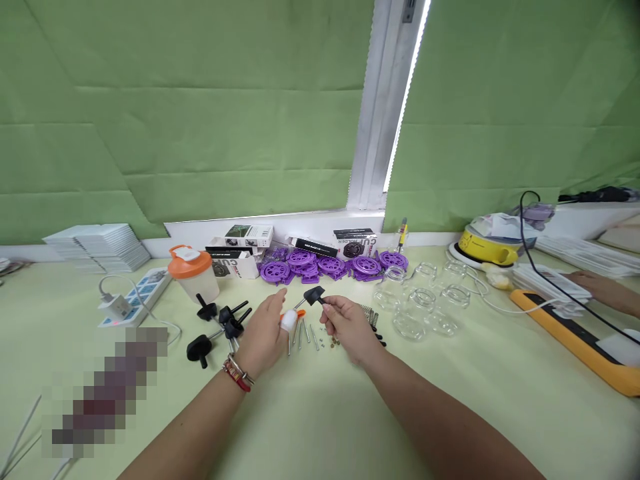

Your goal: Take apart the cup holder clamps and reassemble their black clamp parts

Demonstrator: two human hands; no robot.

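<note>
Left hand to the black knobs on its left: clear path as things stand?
Probably yes. The black knobs lie on the table just beside the left hand, with nothing between them. But that hand seems to be holding an orange-handled tool, so its fingers may be occupied.

shaker cup (193,271) left | reels (330,263) behind hands | jars (425,297) right

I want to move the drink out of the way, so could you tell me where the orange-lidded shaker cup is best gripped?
Probably around the translucent body of the shaker cup, below the orange lid, coming from the near right side. It stands upright, and the body looks the plainest part to wrap a hand around. The left hand is nearest. The power strip crowds its left and the boxes stand behind.
</note>
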